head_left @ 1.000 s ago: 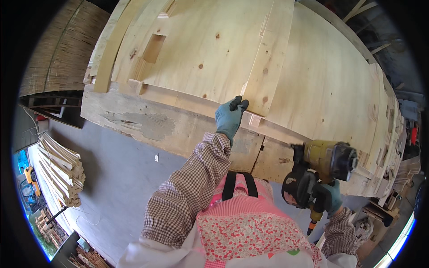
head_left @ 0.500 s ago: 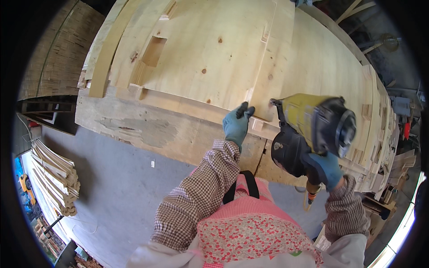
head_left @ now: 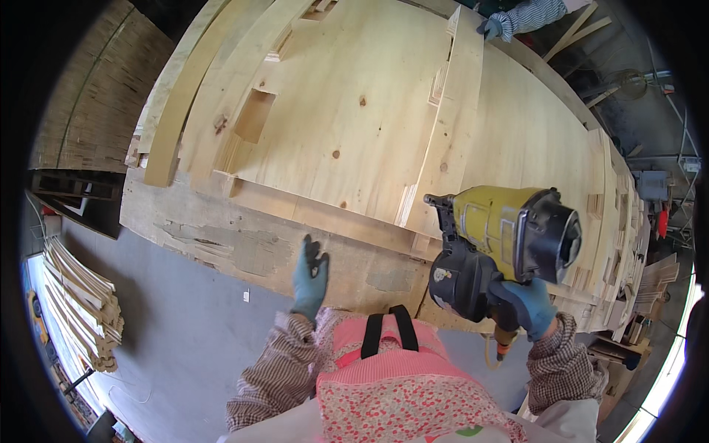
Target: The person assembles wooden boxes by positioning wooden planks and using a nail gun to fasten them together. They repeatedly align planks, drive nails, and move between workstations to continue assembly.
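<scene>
Nail gun (head_left: 493, 229), one, in right hand (head_left: 533, 304)

The left forearm (head_left: 269, 380) rises from the lower edge, left of centre, slanting up and rightward, its checked sleeve bunched near the wrist. The left hand (head_left: 310, 279), in a blue-green glove with dark fingertips (head_left: 323, 263), stands upright just left of the frame's middle, fingers pointing upward, parted and slightly curled. The right forearm (head_left: 565, 369) comes up from the lower right, leaning a little leftward, with a narrow strip of bare wrist (head_left: 550, 330) above the cuff. The right hand (head_left: 538, 304), gloved likewise, is right of centre, fingers wrapped in a grip.
</scene>
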The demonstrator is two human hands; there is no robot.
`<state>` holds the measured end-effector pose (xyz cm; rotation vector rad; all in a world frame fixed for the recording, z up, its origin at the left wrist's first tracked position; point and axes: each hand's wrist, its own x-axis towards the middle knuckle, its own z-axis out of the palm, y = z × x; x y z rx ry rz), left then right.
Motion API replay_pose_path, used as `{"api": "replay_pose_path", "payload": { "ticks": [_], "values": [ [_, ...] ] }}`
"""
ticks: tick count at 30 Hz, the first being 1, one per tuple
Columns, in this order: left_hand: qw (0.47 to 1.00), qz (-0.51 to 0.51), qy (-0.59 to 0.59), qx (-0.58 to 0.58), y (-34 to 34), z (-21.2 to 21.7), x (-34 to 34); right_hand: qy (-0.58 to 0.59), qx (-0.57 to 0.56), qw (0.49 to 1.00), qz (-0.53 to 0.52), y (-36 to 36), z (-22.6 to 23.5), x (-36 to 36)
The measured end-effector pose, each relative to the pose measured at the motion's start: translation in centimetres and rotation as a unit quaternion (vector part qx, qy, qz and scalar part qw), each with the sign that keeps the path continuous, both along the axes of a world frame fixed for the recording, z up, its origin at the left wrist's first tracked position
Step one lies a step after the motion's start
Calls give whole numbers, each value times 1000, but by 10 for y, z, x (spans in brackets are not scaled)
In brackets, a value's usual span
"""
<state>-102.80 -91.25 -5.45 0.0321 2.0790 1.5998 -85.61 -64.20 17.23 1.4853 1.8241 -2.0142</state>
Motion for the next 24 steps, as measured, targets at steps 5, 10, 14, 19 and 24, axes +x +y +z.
{"api": "replay_pose_path", "payload": {
  "ticks": [5, 10, 14, 19, 24],
  "values": [
    [963, -63, 230, -122, -40, 7, -27, 24, 28, 999, 13, 17, 38, -25],
    [947, -93, 271, -145, -19, 12, -44, 41, 71, 996, -27, 56, 58, -61],
    [963, -61, 238, -112, -4, 16, -35, 79, 149, 985, -22, 103, 56, -112],
    [963, -56, 224, -138, -3, 28, -39, 43, 73, 996, -29, 171, 16, -189],
    [948, -17, 265, -176, -20, 25, -68, 3, 69, 998, -13, 183, -15, -215]
  ]
}}
